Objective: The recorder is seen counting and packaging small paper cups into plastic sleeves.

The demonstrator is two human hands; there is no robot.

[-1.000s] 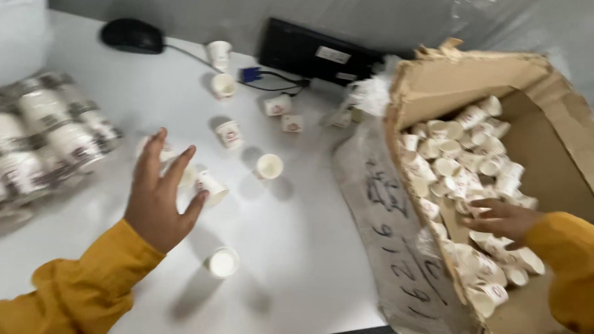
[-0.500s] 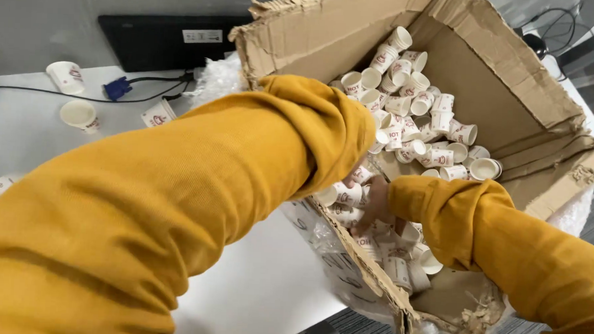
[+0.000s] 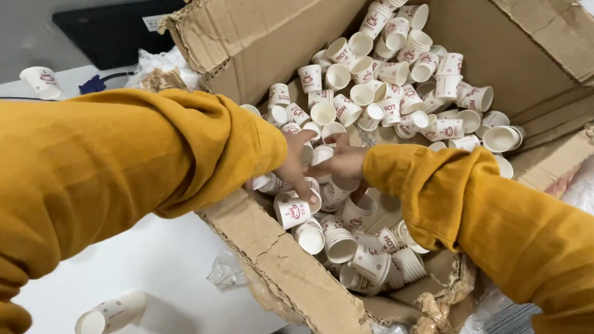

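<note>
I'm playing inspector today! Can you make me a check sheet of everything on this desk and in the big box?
Surface: white table, mostly hidden by sleeves.
Job's things: torn cardboard box holding many small white paper cups, loose and stacked.
Clutter: stray cups on the table; crumpled clear plastic.
Hands: left hand and right hand both down among the cups; grip unclear.
Cables: thin cable with blue plug.
Surroundings: black device against a grey wall.
</note>
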